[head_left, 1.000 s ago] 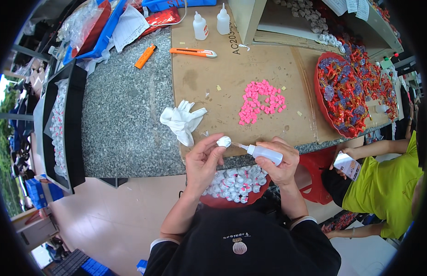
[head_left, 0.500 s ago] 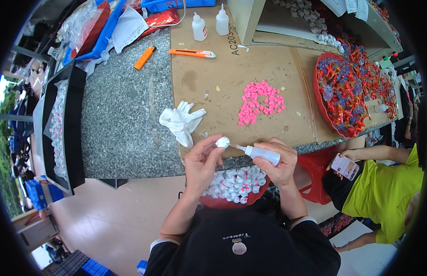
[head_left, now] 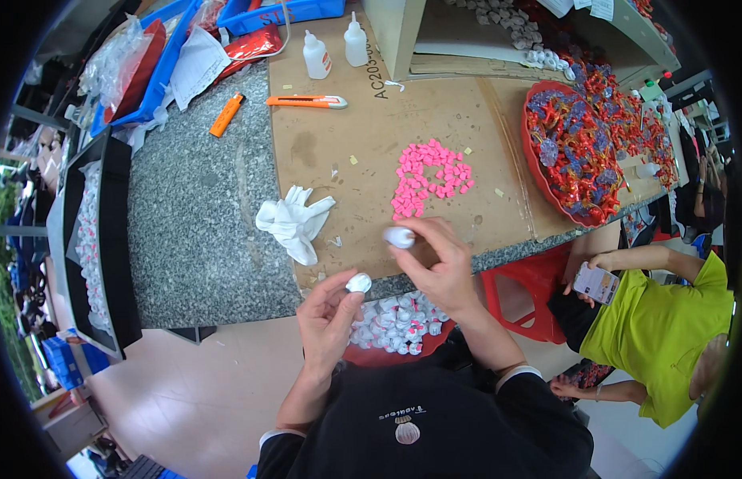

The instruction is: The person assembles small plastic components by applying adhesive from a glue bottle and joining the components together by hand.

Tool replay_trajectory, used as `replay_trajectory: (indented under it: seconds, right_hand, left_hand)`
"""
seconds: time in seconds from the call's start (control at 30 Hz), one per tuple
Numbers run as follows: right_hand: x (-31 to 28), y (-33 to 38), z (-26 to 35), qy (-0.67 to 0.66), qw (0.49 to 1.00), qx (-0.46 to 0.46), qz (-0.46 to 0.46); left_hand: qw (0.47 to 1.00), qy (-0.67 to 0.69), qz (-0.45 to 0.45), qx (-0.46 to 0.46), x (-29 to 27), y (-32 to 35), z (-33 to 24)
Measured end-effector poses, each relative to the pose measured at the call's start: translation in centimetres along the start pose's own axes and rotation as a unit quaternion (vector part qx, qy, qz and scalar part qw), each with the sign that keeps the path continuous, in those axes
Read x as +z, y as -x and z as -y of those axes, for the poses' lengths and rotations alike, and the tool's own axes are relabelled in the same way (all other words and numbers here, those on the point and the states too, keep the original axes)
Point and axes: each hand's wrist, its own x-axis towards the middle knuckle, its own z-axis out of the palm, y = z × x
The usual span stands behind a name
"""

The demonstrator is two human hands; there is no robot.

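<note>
Red bowl [head_left: 369, 357], below the table's near edge; heaped with small white pieces [head_left: 396, 321], several showing pink spots; judged the finished or part-finished share, though which of the two cannot be told.

Left hand [head_left: 327, 319], at the table's near edge; thumb and fingers pinched together on one white round piece [head_left: 359, 283], held above the bowl's far left side; no pink on its visible face, so judged unfinished; bright, roundish face turned up to the viewer; outline nearly circular, hence no clear long axis.

Right hand [head_left: 443, 267], a little farther off and well apart from the left; thumb and fingertips closed on a pale item [head_left: 398, 237], blurred by motion; rounded end toward the left; kind uncertain, perhaps a small bottle seen foreshortened; long axis and any nozzle not to be made out.

Cardboard sheet [head_left: 435, 112], beneath and beyond the right hand; bears one loose spread of pink pieces [head_left: 412, 182], attached to nothing, judged the stock left; also one crumpled white cloth [head_left: 293, 223], one orange cutter [head_left: 307, 101] lying left to right, and, farthest, two upright white bottles [head_left: 316, 57]; work judged partway.
</note>
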Motion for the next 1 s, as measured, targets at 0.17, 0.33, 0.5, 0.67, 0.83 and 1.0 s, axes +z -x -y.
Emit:
replay_trajectory:
  seconds: [0.17, 0.33, 0.5, 0.67, 0.83, 1.0]
  right_hand:
    - [0.5, -0.2, 0.7, -0.031, 0.999, 0.001, -0.018]
    - [-2.3, -0.4, -1.4, 0.118, 0.991, -0.003, -0.058]
    - [-2.2, -1.7, -2.2, 0.130, 0.991, -0.013, -0.039]
    - [-2.3, -2.8, -2.3, 0.187, 0.976, -0.105, 0.025]
    - [-2.7, -3.1, -2.4, 0.196, 0.972, -0.100, 0.080]
    - [-2.7, -2.4, -1.3, 0.152, 0.976, -0.141, 0.069]
  left_hand:
    - [1.000, 0.021, 0.000, -0.019, 0.0, 0.1, 0.3]
    - [0.999, 0.013, 0.027, -0.040, 0.0, 0.2, 0.2]
    - [0.998, 0.015, 0.041, -0.044, 0.5, -0.1, 0.1]
    - [0.997, 0.032, 0.052, -0.046, 0.5, -0.2, 0.3]
    - [0.996, 0.049, 0.060, -0.050, 1.3, -0.7, 0.1]
    - [0.996, 0.049, 0.047, -0.049, 1.4, -0.7, 0.1]
